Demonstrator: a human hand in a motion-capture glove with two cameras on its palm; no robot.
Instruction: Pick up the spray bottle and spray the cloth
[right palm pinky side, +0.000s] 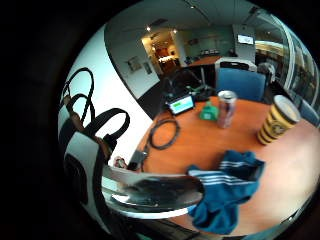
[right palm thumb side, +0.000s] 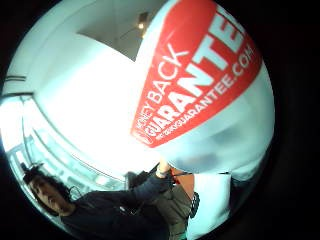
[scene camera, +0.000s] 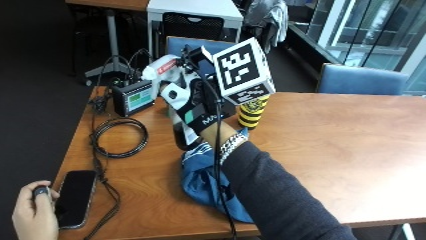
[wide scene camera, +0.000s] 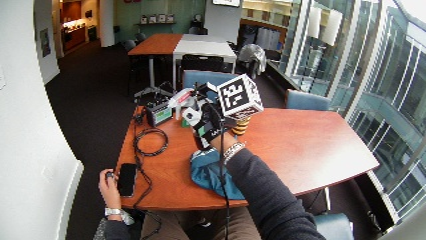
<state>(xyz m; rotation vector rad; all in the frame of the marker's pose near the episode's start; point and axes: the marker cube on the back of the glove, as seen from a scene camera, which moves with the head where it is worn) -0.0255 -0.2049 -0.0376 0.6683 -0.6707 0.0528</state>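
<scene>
**Bottle raised, cloth waiting**

While the blue striped cloth (scene camera: 206, 182) lies bunched at the wooden table's (scene camera: 346, 150) near edge, the gloved right hand (scene camera: 193, 107) holds a white spray bottle (scene camera: 163, 67) aloft, fingers wrapped round its body. The pick-up looks done; spraying probably calls for tipping the nozzle down towards the cloth.
</scene>
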